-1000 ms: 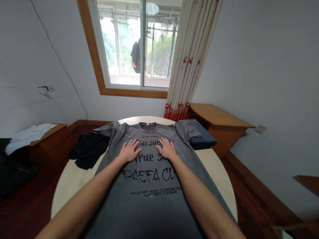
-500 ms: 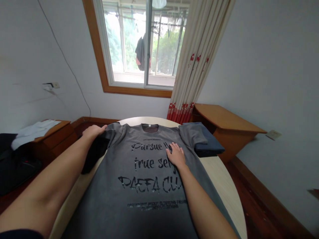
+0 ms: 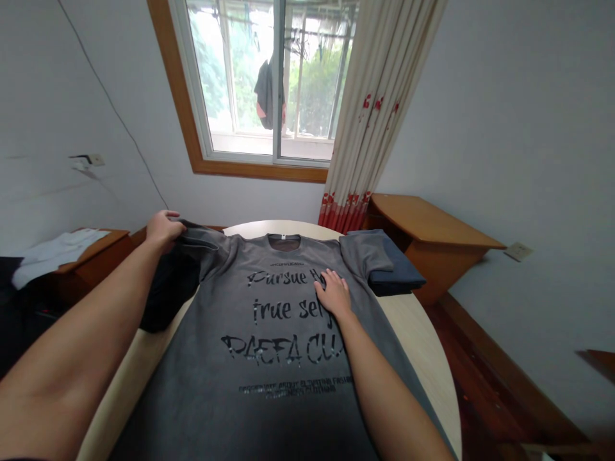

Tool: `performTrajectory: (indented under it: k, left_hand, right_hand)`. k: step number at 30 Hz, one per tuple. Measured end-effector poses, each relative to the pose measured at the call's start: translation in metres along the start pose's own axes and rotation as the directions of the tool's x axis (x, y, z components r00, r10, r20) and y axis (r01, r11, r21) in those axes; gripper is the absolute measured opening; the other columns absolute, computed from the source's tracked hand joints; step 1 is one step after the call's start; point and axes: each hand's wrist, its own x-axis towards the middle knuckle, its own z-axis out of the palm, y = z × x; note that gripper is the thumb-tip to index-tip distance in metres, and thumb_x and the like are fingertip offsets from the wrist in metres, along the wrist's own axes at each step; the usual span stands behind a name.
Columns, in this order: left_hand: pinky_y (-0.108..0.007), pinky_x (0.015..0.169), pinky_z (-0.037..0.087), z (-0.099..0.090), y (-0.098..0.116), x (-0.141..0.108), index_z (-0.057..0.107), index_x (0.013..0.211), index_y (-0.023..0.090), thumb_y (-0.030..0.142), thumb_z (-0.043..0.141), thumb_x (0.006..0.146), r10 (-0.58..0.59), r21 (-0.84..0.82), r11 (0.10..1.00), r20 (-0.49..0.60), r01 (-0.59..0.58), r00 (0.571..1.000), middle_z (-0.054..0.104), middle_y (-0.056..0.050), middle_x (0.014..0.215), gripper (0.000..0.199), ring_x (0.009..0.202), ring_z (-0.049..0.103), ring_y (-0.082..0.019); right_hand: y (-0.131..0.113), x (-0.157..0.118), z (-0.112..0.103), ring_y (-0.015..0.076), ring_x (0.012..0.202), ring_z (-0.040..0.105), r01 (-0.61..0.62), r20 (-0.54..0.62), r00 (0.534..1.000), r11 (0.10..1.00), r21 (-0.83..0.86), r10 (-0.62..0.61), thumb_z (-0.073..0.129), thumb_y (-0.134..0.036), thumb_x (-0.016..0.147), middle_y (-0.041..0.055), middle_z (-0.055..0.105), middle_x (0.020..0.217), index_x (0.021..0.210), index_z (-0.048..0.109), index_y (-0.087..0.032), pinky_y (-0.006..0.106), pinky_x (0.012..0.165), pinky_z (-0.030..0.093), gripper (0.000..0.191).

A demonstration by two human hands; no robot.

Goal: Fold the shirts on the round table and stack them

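Note:
A grey T-shirt (image 3: 283,333) with dark lettering lies spread over the round, light-coloured table (image 3: 435,339), its collar toward the window. My left hand (image 3: 164,229) grips the end of the left sleeve and holds it raised and stretched out to the side. On the right part of the shirt's chest, my right hand (image 3: 334,294) rests flat with its fingers spread. Dark folded clothes (image 3: 398,266) lie under the right sleeve. Below the left sleeve is a black cloth item (image 3: 170,288).
A wooden desk (image 3: 432,221) stands behind the table at the right, beside a long curtain (image 3: 375,115). At the left, white papers or cloth (image 3: 57,253) lie on a low wooden cabinet (image 3: 115,246). A window is ahead.
My left hand has moved outward to the left and slightly up, pulling the sleeve out. My right hand stays on the shirt's chest. The view has shifted slightly.

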Motion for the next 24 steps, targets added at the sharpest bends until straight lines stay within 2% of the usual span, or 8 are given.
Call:
performTrajectory:
  k: [5,7,10,13,16,20,22,24]
  left_hand:
    - [-0.031,0.093,0.050,-0.024,0.060,-0.011,0.062,0.129,0.007,0.027,0.067,0.087,0.074,-0.254,0.961,-0.137,-0.107,0.988,0.066,-0.007,0.120,0.046,0.100,0.061,-0.015]
    - [-0.030,0.090,0.052,-0.021,0.086,-0.020,0.063,0.130,0.010,0.033,0.066,0.089,0.155,-0.325,0.930,-0.071,-0.170,0.985,0.068,-0.010,0.119,0.047,0.094,0.064,-0.015]
    - [-0.031,0.085,0.054,0.001,0.108,-0.038,0.065,0.127,0.013,0.048,0.054,0.096,0.300,-0.314,0.919,0.159,-0.240,0.941,0.073,-0.011,0.111,0.048,0.085,0.068,-0.016]
    - [-0.036,0.090,0.053,0.033,0.108,-0.053,0.075,0.109,0.016,0.056,0.059,0.091,0.338,-0.185,0.937,0.288,-0.295,0.896,0.075,-0.013,0.104,0.047,0.096,0.069,-0.026]
    - [-0.041,0.094,0.052,0.064,0.093,-0.060,0.076,0.107,0.019,0.061,0.067,0.081,0.290,-0.010,0.952,0.339,-0.305,0.895,0.071,-0.017,0.118,0.050,0.111,0.066,-0.035]
    - [-0.049,0.100,0.048,0.096,0.072,-0.050,0.064,0.130,0.010,0.056,0.061,0.085,0.150,0.161,0.968,0.239,-0.191,0.959,0.055,-0.027,0.141,0.064,0.129,0.053,-0.042]
    - [-0.051,0.099,0.048,0.108,0.063,-0.037,0.060,0.132,0.006,0.052,0.059,0.087,0.056,0.155,0.984,0.194,-0.087,0.979,0.055,-0.031,0.139,0.065,0.129,0.053,-0.043]
    - [-0.051,0.093,0.051,0.118,0.057,-0.022,0.065,0.123,0.004,0.052,0.062,0.085,0.045,0.065,0.996,0.184,-0.058,0.982,0.062,-0.032,0.127,0.061,0.120,0.060,-0.045]
  right_hand:
    - [0.000,0.000,0.000,0.0257,0.151,0.029,0.007,-0.014,1.000,1.000,0.020,-0.007,0.044,-0.041,0.099,0.0110,0.038,0.161,0.146,0.053,-0.016,0.046,0.124,0.017,0.054]
    - [0.000,0.000,0.001,0.0256,0.151,0.030,0.008,-0.023,1.000,1.000,0.027,-0.008,0.045,-0.040,0.099,0.0110,0.039,0.161,0.146,0.053,-0.015,0.046,0.124,0.017,0.054]
    - [0.001,0.000,0.002,0.0254,0.151,0.031,0.006,-0.028,1.000,1.000,0.030,-0.005,0.046,-0.040,0.099,0.0111,0.040,0.161,0.146,0.054,-0.016,0.046,0.124,0.017,0.053]
    - [0.001,0.000,0.002,0.0258,0.151,0.031,0.007,-0.024,1.000,1.000,0.027,-0.007,0.047,-0.040,0.100,0.0115,0.039,0.161,0.146,0.053,-0.015,0.047,0.124,0.018,0.053]
    - [0.001,0.000,0.002,0.0258,0.151,0.031,0.008,-0.030,1.000,1.000,0.028,-0.008,0.047,-0.039,0.100,0.0116,0.039,0.161,0.146,0.053,-0.014,0.047,0.124,0.018,0.053]
    - [0.001,0.000,0.002,0.0258,0.151,0.031,0.011,-0.036,0.999,0.999,0.033,-0.010,0.048,-0.039,0.099,0.0119,0.040,0.160,0.145,0.054,-0.015,0.047,0.124,0.018,0.052]
    - [0.000,0.000,0.002,0.0259,0.150,0.032,0.009,-0.039,0.999,0.999,0.034,-0.008,0.048,-0.038,0.099,0.0120,0.041,0.160,0.145,0.055,-0.016,0.047,0.124,0.018,0.051]
    - [0.000,0.000,0.001,0.0261,0.150,0.032,0.007,-0.044,0.999,0.999,0.035,-0.006,0.048,-0.038,0.099,0.0119,0.041,0.160,0.145,0.055,-0.016,0.047,0.124,0.019,0.051]
